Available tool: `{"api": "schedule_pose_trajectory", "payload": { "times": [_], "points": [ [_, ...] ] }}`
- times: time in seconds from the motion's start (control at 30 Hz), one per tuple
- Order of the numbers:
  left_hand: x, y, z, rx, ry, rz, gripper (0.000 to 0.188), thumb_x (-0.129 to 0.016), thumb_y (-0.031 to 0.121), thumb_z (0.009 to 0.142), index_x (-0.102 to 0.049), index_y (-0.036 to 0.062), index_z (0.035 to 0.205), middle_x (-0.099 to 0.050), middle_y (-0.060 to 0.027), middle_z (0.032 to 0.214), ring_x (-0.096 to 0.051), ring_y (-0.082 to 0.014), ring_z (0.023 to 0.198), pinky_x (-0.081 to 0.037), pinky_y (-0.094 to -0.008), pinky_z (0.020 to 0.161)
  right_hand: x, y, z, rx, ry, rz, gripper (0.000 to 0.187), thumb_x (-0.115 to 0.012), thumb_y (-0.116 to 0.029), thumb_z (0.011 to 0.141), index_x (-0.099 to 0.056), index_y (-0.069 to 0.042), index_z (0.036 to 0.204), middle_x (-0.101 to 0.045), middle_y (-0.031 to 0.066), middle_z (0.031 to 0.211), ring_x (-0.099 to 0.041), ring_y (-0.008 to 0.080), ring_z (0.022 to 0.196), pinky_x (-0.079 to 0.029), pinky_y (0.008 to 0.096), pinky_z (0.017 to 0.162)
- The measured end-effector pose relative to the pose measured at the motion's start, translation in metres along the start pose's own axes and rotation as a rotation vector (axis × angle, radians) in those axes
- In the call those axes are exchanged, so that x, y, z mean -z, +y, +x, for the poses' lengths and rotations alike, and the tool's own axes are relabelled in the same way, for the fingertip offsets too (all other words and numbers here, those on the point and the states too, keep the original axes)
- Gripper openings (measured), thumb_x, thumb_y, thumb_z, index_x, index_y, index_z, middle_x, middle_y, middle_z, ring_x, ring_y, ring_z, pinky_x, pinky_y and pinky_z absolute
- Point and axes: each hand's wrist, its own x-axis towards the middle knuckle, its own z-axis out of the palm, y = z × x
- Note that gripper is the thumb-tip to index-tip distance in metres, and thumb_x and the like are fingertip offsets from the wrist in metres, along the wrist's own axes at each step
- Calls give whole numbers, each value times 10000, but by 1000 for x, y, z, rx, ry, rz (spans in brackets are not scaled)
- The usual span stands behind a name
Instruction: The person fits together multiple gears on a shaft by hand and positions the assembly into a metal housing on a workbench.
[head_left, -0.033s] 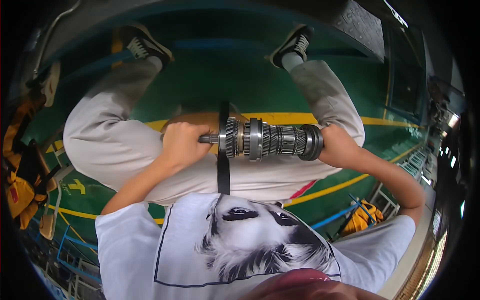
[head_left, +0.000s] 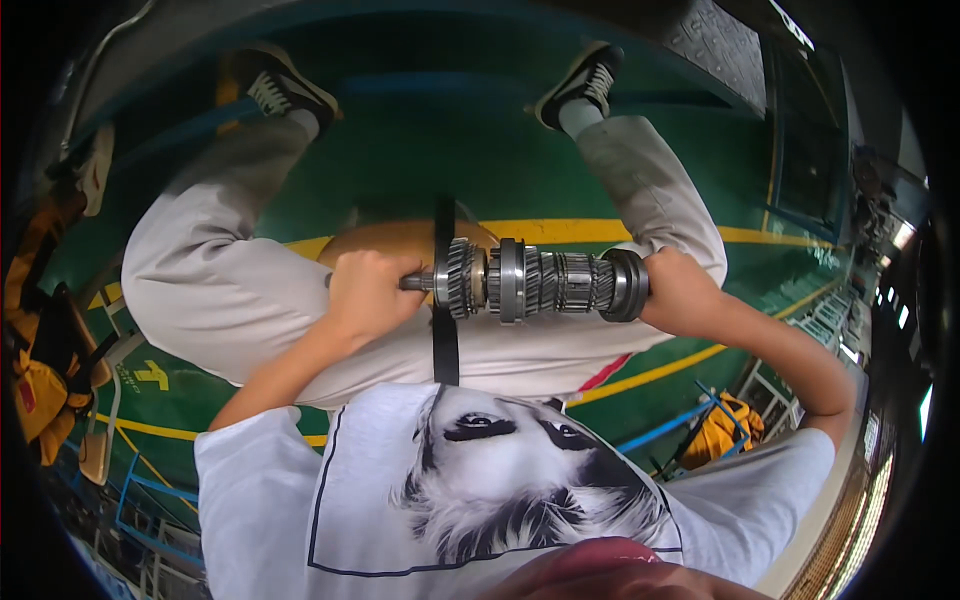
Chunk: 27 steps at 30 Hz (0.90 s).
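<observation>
A steel gear shaft lies level across the space above my lap, with helical gears and wide rings along it. My left hand is closed around its thin left end, and a short stub of the shaft shows on either side of the fist. Against the wide ring at the other end, my right hand is closed; it hides that end of the shaft. A black strap runs down behind the gears, over my light trousers.
Between my spread legs is a round brown seat. The green floor carries yellow lines. Yellow-orange bags lie by blue metal frames at the lower right, more at the far left. A textured metal plate stands at the upper right.
Both hands keep their grip on the gear shaft, which stays almost in place. The view has shifted slightly, and more of the brown seat shows behind my left hand.
</observation>
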Motion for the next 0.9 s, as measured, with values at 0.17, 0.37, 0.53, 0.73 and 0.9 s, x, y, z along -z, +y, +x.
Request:
{"api": "schedule_pose_trajectory", "payload": {
  "times": [0.17, 0.37, 0.53, 0.73, 0.9],
  "points": [
    [-38, 3, -16, -116, 39, -209, 87, -693, 144, 659, -719, 91, 722, -664, -180, 682, -637, -412, 632, -507, -495, 582, 23, -31, -39, -124, -190, -169, 203, -751, -179, 750, -730, 20, 784, -695, 251, 759, -703, 422, 723, -582, 474, 704],
    [-44, -4, -25, -148, 84, -264, 81, -709, 162, 674, -713, 89, 707, -651, -171, 658, -626, -412, 616, -497, -489, 559, 22, -65, -50, -263, -164, -127, 175, -757, -139, 741, -724, 22, 800, -698, 249, 774, -707, 417, 738, -585, 462, 700],
    [-34, -8, -32, -122, 98, -276, 100, -721, 182, 683, -725, 89, 718, -653, -169, 660, -626, -411, 609, -498, -482, 556, 24, -71, -48, -229, -126, -225, 160, -724, -105, 721, -716, 29, 809, -692, 260, 771, -702, 427, 751, -579, 480, 706],
    [-3, -5, -23, -152, 221, -171, 50, -699, 112, 673, -709, 72, 702, -633, -182, 654, -621, -415, 607, -488, -470, 554, 30, -62, -41, -82, 89, -174, 142, -739, -134, 717, -727, -15, 793, -690, 257, 776, -682, 457, 747, -563, 504, 697],
    [48, 6, 9, -171, 276, 21, 99, -701, 154, 649, -715, 89, 723, -660, -173, 666, -655, -399, 648, -520, -483, 593, 47, -50, -26, 47, 364, -197, 153, -751, -101, 684, -703, 24, 758, -669, 250, 734, -651, 458, 707, -543, 509, 687]
  ]
}}
